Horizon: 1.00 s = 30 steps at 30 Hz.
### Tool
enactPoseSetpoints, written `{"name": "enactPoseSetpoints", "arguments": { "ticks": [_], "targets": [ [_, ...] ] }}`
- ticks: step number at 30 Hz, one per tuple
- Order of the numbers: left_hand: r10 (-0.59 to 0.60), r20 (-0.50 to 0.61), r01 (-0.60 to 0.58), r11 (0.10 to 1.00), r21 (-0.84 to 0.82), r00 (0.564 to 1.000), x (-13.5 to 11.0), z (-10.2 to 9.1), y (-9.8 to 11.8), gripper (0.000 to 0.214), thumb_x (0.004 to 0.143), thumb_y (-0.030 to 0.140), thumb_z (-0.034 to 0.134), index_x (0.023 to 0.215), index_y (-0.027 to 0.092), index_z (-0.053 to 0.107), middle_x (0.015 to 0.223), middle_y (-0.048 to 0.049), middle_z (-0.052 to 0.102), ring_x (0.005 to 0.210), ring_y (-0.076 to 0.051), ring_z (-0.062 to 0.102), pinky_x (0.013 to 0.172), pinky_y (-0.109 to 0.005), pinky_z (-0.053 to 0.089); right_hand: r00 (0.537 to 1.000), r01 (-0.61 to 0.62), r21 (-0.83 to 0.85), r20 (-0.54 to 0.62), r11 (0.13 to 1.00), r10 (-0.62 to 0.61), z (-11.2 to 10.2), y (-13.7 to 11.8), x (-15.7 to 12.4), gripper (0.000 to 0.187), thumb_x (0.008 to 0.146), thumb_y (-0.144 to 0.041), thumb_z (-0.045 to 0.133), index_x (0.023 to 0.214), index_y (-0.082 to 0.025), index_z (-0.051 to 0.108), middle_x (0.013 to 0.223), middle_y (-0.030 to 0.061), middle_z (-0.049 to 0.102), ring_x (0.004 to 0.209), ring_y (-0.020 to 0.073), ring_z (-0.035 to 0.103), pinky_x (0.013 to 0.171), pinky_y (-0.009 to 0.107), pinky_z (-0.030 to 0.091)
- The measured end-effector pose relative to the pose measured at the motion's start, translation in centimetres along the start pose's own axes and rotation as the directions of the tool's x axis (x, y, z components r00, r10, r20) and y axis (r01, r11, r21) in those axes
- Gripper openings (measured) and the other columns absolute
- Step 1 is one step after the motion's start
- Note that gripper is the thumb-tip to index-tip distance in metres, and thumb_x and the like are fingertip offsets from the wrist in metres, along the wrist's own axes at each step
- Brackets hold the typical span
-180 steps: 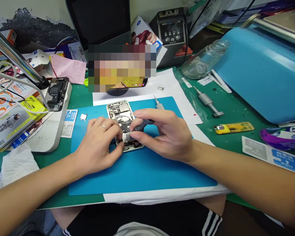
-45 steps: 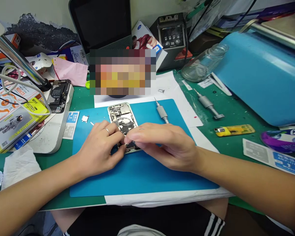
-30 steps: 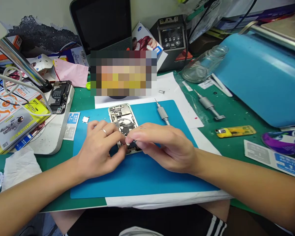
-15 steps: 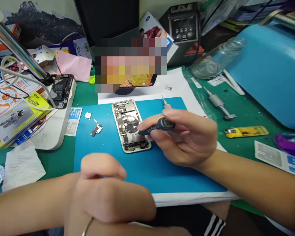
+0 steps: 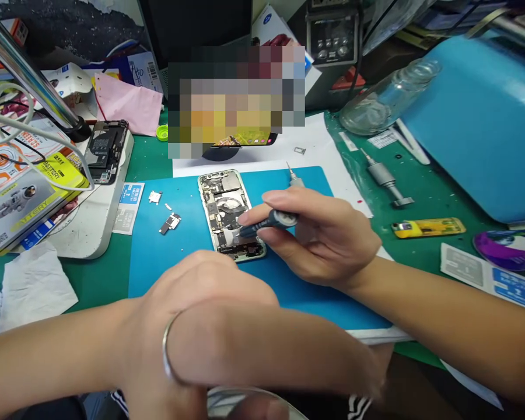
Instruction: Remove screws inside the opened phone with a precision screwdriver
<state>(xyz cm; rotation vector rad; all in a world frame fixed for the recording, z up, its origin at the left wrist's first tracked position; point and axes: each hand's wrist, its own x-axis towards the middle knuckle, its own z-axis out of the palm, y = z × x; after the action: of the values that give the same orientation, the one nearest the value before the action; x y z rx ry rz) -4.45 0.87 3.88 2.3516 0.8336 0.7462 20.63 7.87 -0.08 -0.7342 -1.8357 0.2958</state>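
An opened phone (image 5: 221, 192) with its insides showing lies on a blue mat (image 5: 166, 262). My right hand (image 5: 328, 239) is closed on a dark screwdriver (image 5: 271, 220), whose tip rests on the phone's lower half. My left hand (image 5: 210, 326) is raised close to the camera in front of the mat, blurred, with a ring on one finger. Its fingers stretch to the right and are smeared. Two small removed parts (image 5: 170, 221) lie on the mat to the left of the phone.
A silver screwdriver (image 5: 294, 178) lies behind my right hand, and another silver tool (image 5: 382, 178) and a yellow item (image 5: 429, 227) lie on the green mat. A glass jar (image 5: 385, 99) lies at the back right. A second opened phone (image 5: 105, 149) and boxes (image 5: 26, 198) are at the left.
My left hand left the phone and rose toward the camera. My right hand took up the dark screwdriver and set its tip on the phone's lower half.
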Motion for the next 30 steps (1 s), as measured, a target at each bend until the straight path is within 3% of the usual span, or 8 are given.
{"name": "enactPoseSetpoints", "arguments": {
  "ticks": [2, 3, 4, 7, 9, 14, 18, 30],
  "targets": [
    [0.113, -0.098, -0.130, 0.974, -0.187, 0.989, 5.1, 0.5, -0.7, 0.026, 0.103, 0.036, 0.039, 0.124, 0.029, 0.054, 0.097, -0.0020, 0.071, 0.089, -0.018, 0.066, 0.084, -0.034, 0.058, 1.000, 0.008, 0.048, -0.017, 0.999, -0.007, -0.1, 0.0, 0.2, 0.053, 0.089, -0.009, 0.066, 0.136, -0.031, 0.054, 0.101, 0.0031, 0.079, 0.083, 0.0197, 0.077, 0.073, 0.034, 0.065],
    [0.377, 0.053, -0.360, 0.912, -0.197, 0.925, 6.4, 0.9, -1.2, 0.033, 0.101, 0.028, 0.040, 0.131, 0.025, 0.052, 0.119, -0.0050, 0.069, 0.106, -0.019, 0.066, 0.093, -0.034, 0.056, 1.000, 0.003, 0.073, -0.028, 0.997, -0.001, -0.1, -0.1, 0.3, 0.052, 0.088, -0.009, 0.067, 0.134, -0.030, 0.055, 0.099, 0.0026, 0.079, 0.085, 0.0192, 0.078, 0.072, 0.033, 0.065],
    [0.474, 0.158, -0.451, 0.878, -0.163, 0.866, 7.1, 1.2, -1.7, 0.039, 0.097, 0.027, 0.044, 0.135, 0.018, 0.051, 0.138, -0.0094, 0.061, 0.126, -0.022, 0.058, 0.105, -0.037, 0.051, 0.999, -0.015, 0.090, -0.041, 0.996, 0.019, -0.2, -0.1, 0.4, 0.050, 0.088, -0.008, 0.067, 0.132, -0.029, 0.056, 0.098, 0.0021, 0.080, 0.087, 0.0185, 0.078, 0.072, 0.031, 0.066],
    [0.479, 0.486, -0.545, 0.838, -0.007, 0.731, 6.3, 2.2, -3.3, 0.056, 0.098, 0.042, 0.049, 0.148, 0.016, 0.043, 0.163, -0.0076, 0.034, 0.154, -0.029, 0.025, 0.125, -0.053, 0.026, 0.993, -0.088, 0.121, -0.068, 0.989, 0.097, -0.2, -0.3, 0.3, 0.043, 0.088, -0.009, 0.068, 0.125, -0.028, 0.058, 0.100, 0.0012, 0.080, 0.089, 0.0168, 0.078, 0.070, 0.027, 0.066],
    [0.427, 0.574, -0.536, 0.844, 0.024, 0.698, 5.3, 2.5, -3.9, 0.066, 0.097, 0.051, 0.050, 0.151, 0.016, 0.040, 0.166, -0.0084, 0.029, 0.155, -0.032, 0.020, 0.127, -0.054, 0.018, 0.990, -0.113, 0.156, -0.062, 0.981, 0.124, -0.1, -0.4, 0.1, 0.040, 0.088, -0.009, 0.068, 0.122, -0.027, 0.059, 0.104, 0.0016, 0.080, 0.092, 0.0171, 0.079, 0.072, 0.027, 0.067],
    [0.349, 0.643, -0.476, 0.879, 0.027, 0.681, 5.3, 2.5, -3.9, 0.069, 0.093, 0.052, 0.056, 0.151, 0.018, 0.041, 0.163, -0.0116, 0.035, 0.152, -0.036, 0.026, 0.126, -0.053, 0.017, 0.985, -0.142, 0.236, 0.127, 0.961, 0.114, 0.4, -0.2, -0.5, 0.036, 0.091, -0.008, 0.063, 0.122, -0.026, 0.055, 0.114, 0.0046, 0.078, 0.102, 0.0178, 0.077, 0.081, 0.028, 0.069],
    [0.346, 0.645, -0.470, 0.882, 0.024, 0.681, 5.7, 2.3, -3.7, 0.069, 0.092, 0.049, 0.058, 0.151, 0.017, 0.042, 0.161, -0.0128, 0.038, 0.147, -0.035, 0.036, 0.125, -0.050, 0.020, 0.962, -0.052, 0.179, 0.272, 0.982, 0.001, 0.8, -0.2, -0.4, 0.031, 0.094, -0.008, 0.058, 0.120, -0.022, 0.053, 0.115, 0.0093, 0.078, 0.105, 0.0160, 0.076, 0.086, 0.024, 0.067],
    [0.387, 0.594, -0.504, 0.863, 0.036, 0.705, 5.4, 2.7, -3.9, 0.065, 0.091, 0.048, 0.059, 0.146, 0.015, 0.049, 0.157, -0.0141, 0.042, 0.140, -0.035, 0.043, 0.123, -0.049, 0.027, 0.951, -0.094, 0.143, 0.307, 0.985, 0.046, 1.1, -0.4, -0.1, 0.027, 0.094, -0.009, 0.060, 0.115, -0.026, 0.057, 0.117, 0.0068, 0.077, 0.102, 0.0162, 0.077, 0.081, 0.023, 0.068]
  ]
}}
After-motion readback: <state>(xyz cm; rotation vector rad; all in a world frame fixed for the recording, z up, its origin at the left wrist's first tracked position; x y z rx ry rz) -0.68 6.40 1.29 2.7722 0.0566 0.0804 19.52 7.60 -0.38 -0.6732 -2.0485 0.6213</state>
